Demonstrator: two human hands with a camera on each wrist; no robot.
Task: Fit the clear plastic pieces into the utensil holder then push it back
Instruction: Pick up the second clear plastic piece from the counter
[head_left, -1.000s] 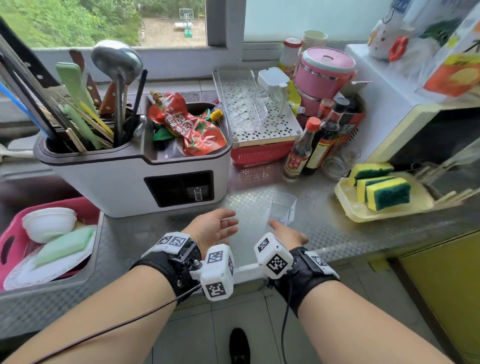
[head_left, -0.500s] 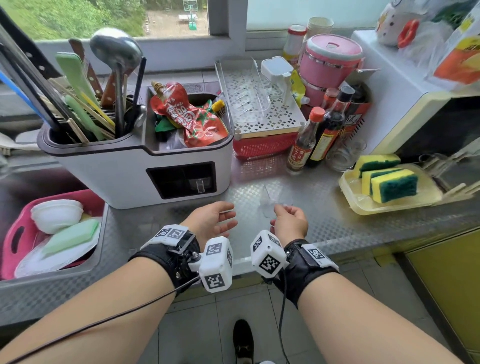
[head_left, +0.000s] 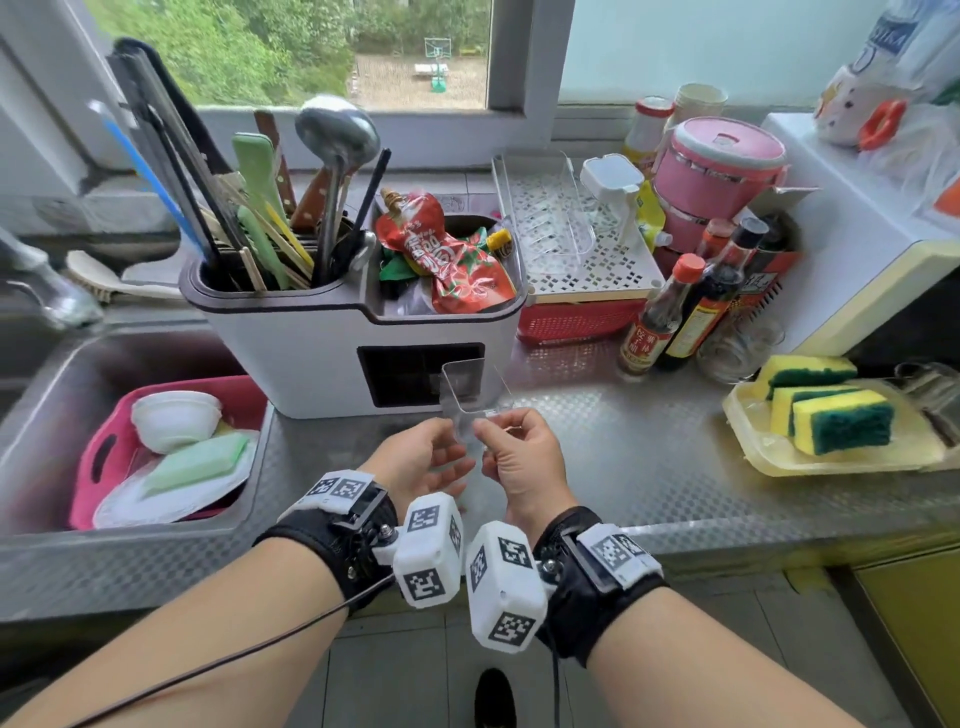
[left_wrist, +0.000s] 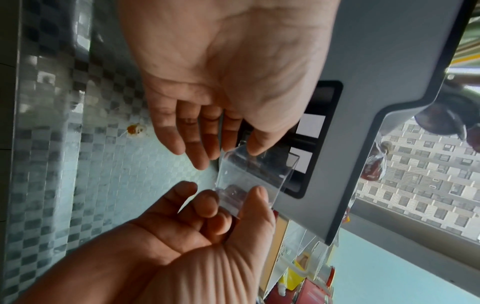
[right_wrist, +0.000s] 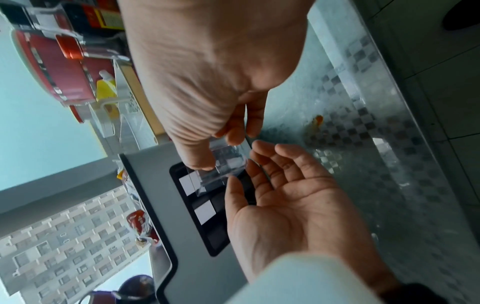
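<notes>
A small clear plastic piece hangs above the counter, just in front of the dark rectangular opening in the white utensil holder. My right hand pinches its near end between thumb and fingers. My left hand is beside it with palm up and fingers straight, and its thumb tip touches the piece's corner. In the right wrist view the clear piece overlaps the opening. A larger clear tray lies on the perforated white lid behind.
The holder carries several utensils and sauce packets. A sink with a pink basin lies left. A red basket, sauce bottles and a sponge tray stand right. An orange speck marks the steel counter.
My right hand has picked the clear piece up off the counter and carried it left to the holder's opening. My left hand has risen to meet it.
</notes>
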